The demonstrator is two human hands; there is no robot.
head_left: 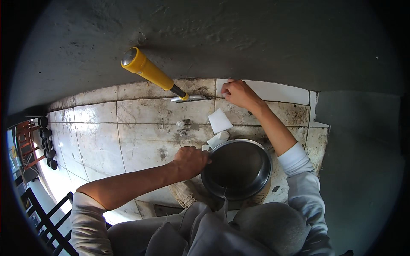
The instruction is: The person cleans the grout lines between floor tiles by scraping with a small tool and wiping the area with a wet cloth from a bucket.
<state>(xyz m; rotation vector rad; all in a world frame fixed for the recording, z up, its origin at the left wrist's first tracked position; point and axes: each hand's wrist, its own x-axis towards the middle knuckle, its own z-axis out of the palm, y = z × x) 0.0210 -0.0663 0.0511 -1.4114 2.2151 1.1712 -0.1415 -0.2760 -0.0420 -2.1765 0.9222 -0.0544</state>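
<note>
Fingers of the left hand (190, 161) are curled shut over the near-left rim of a round dark metal pan (237, 168), which is held just above or on the tiled floor (128, 128) in front of the person's knees; whether it rests or is lifted cannot be told. The right hand (237, 93) is stretched further away, its fingers bent and pressed on the left end of a white tile (273, 91) that is laid along the foot of the grey wall (213, 34). The tile's long axis is seen to run left to right along the wall, so that nearly all of its length lies to the right of the fingers, and only the right hand is near it; the left is well apart, occupied with the pan. The tile appears clean, flat and bright against the stained, older tiles beside it, with a narrow upright white piece at its right end. Between the two hands, a small white square offcut (220, 120) and a smaller white fragment (218, 139) are left on the floor, the latter just beside the pan's rim. A yellow-handled tool (150, 73) with a metal blade is propped near the wall, its tip pointing toward the tile's left end.
</note>
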